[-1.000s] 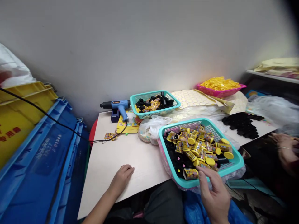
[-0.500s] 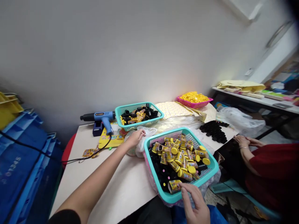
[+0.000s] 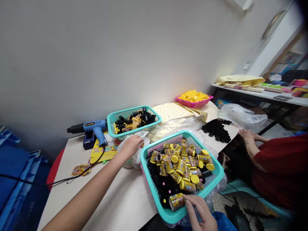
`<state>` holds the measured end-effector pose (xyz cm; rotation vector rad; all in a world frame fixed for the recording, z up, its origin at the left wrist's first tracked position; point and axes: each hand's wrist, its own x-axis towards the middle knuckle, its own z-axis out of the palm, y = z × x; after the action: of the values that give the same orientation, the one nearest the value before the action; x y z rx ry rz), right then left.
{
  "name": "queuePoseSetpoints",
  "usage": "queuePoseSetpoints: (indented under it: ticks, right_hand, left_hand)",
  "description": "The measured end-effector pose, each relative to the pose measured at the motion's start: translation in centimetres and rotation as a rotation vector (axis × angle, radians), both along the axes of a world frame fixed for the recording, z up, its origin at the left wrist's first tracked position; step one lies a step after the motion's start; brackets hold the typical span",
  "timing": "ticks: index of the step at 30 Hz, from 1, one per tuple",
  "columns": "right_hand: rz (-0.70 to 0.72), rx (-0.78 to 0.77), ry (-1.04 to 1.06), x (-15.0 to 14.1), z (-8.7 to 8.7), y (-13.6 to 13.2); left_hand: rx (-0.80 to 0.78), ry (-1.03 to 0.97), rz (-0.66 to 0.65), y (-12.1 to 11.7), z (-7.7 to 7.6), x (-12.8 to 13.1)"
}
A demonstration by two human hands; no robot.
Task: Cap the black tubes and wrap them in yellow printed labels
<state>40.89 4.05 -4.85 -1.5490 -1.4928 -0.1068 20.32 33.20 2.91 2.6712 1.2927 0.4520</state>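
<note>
My left hand (image 3: 131, 145) reaches across the pale table (image 3: 101, 189) and rests, fingers curled, on a white plastic bag (image 3: 138, 157) beside a teal basket (image 3: 154, 149). That near basket holds several small yellow-labelled black canisters (image 3: 183, 163) with yellow caps. My right hand (image 3: 202, 213) grips the basket's near rim, thumb beside one canister (image 3: 176, 201). A second teal basket (image 3: 133, 121) with black parts stands farther back.
A blue heat gun (image 3: 92, 127) with a black cord lies at the table's back left. Sheets of stickers (image 3: 172, 111), a pink tray of yellow rings (image 3: 193, 97) and black caps (image 3: 216, 130) lie to the right. Another person in red (image 3: 279, 170) sits at right. Blue crates (image 3: 14, 173) stand left.
The view swung right. My left hand left the table's near edge and reached forward to the white bag. My right hand stayed on the basket's near rim.
</note>
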Motion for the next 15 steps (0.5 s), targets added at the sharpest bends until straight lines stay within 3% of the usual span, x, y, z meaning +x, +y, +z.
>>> queuePoseSetpoints:
  ticks: [5, 8, 12, 15]
  right_hand:
    - [-0.019, 0.021, 0.008, 0.0, 0.3, -0.7]
    - [-0.257, 0.016, 0.034, 2.1, -0.2, -1.9]
    - [-0.657, -0.072, 0.322, 7.2, -1.0, -1.9]
    - [-0.645, -0.055, 0.836, 10.9, -1.4, 0.1]
  left_hand:
    - [-0.047, -0.057, 0.029, 2.2, -1.0, 1.5]
    - [-0.067, -0.163, 0.081, 1.3, -0.8, 0.7]
    - [-0.173, -0.322, 0.199, -5.1, -1.2, -1.3]
    - [-0.390, -0.384, 0.207, -11.5, -3.0, -1.8]
